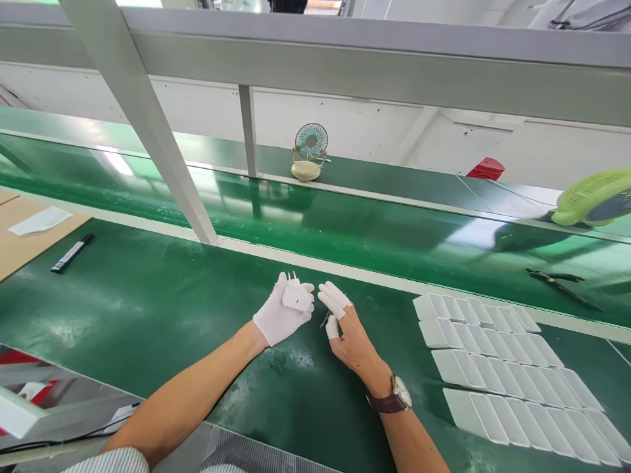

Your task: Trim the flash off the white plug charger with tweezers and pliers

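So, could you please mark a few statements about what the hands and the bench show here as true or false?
1. The left hand, in a white glove, holds a white plug part with its pins pointing up. True.
2. The right hand wears a full glove. False: only its fingertips are covered, and the back of the hand is bare.
3. A wristwatch sits on the right wrist. True.
4. The rows of white parts lie to the left of the hands. False: they lie to the right.
5. A black marker lies on the green bench at the left. True.
6. The small fan is red. False: it is cream with a bluish grille.
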`<action>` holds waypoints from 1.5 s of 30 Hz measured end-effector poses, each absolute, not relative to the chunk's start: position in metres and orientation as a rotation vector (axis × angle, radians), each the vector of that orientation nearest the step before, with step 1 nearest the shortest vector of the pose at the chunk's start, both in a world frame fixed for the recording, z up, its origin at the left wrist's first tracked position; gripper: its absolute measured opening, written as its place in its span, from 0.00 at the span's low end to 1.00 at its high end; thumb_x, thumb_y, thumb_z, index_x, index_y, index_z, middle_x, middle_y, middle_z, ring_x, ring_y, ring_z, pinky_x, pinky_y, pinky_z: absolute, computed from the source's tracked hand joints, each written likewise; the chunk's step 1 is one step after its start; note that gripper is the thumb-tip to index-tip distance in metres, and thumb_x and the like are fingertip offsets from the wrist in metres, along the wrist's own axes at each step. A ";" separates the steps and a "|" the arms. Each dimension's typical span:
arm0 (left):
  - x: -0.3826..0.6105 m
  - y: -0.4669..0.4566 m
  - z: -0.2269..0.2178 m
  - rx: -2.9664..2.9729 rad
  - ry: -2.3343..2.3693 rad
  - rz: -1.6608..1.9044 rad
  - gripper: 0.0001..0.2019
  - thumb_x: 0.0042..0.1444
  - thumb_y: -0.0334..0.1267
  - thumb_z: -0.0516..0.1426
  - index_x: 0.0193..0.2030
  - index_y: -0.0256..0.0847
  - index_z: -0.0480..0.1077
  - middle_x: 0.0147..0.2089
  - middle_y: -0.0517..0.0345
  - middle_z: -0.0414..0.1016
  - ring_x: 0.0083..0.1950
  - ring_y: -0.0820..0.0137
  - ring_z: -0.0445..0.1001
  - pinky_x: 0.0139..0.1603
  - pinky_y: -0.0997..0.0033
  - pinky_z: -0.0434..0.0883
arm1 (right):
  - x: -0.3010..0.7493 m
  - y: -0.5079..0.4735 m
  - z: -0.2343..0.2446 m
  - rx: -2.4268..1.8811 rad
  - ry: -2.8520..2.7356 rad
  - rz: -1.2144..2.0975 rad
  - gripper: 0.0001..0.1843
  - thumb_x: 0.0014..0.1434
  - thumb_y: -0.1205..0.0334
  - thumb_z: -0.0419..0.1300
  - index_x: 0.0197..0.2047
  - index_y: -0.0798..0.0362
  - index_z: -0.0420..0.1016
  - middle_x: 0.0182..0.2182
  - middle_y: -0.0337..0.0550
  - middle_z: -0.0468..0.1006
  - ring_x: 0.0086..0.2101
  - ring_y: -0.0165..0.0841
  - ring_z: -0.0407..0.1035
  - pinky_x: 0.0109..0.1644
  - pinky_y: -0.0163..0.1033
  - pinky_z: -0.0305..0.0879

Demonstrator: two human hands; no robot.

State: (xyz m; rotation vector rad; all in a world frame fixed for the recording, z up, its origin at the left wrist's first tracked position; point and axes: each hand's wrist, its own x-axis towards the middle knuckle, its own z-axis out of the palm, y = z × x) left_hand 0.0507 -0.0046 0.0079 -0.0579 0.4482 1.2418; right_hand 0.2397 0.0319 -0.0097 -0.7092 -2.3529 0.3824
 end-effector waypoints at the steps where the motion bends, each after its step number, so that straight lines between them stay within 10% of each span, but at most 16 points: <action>1: 0.053 -0.005 0.007 -0.040 0.458 1.248 0.32 0.63 0.63 0.51 0.48 0.30 0.73 0.36 0.47 0.74 0.35 0.66 0.72 0.34 0.70 0.69 | 0.237 0.028 -0.005 -0.689 -2.309 0.407 0.36 0.65 0.73 0.51 0.73 0.47 0.51 0.66 0.51 0.65 0.67 0.46 0.58 0.68 0.61 0.61; 7: 0.069 -0.015 0.007 0.157 0.421 1.151 0.26 0.61 0.60 0.56 0.51 0.37 0.74 0.45 0.46 0.76 0.45 0.61 0.74 0.44 0.64 0.70 | 0.229 0.022 -0.001 -0.667 -2.138 0.413 0.28 0.68 0.68 0.55 0.69 0.43 0.62 0.59 0.49 0.74 0.58 0.41 0.70 0.62 0.51 0.72; 32: 0.080 -0.025 -0.013 0.174 0.500 1.009 0.23 0.54 0.58 0.64 0.39 0.37 0.74 0.31 0.60 0.68 0.28 0.75 0.66 0.30 0.75 0.66 | 0.235 0.022 -0.001 -0.624 -2.035 0.643 0.26 0.71 0.70 0.49 0.70 0.45 0.60 0.61 0.47 0.72 0.59 0.36 0.69 0.63 0.45 0.70; 38: 0.066 -0.011 -0.003 0.233 0.837 1.351 0.30 0.51 0.45 0.70 0.60 0.49 0.69 0.38 0.61 0.71 0.29 0.77 0.66 0.26 0.78 0.63 | 0.237 0.034 -0.026 -0.869 -2.203 0.319 0.22 0.70 0.67 0.51 0.66 0.52 0.66 0.56 0.53 0.76 0.59 0.42 0.67 0.63 0.53 0.67; 45: 0.032 0.008 -0.008 0.665 1.661 1.568 0.31 0.42 0.39 0.67 0.56 0.36 0.72 0.41 0.56 0.76 0.33 0.72 0.69 0.32 0.73 0.68 | 0.237 0.039 -0.038 -1.073 -2.373 0.104 0.13 0.69 0.61 0.55 0.52 0.53 0.77 0.52 0.48 0.79 0.56 0.43 0.68 0.65 0.52 0.60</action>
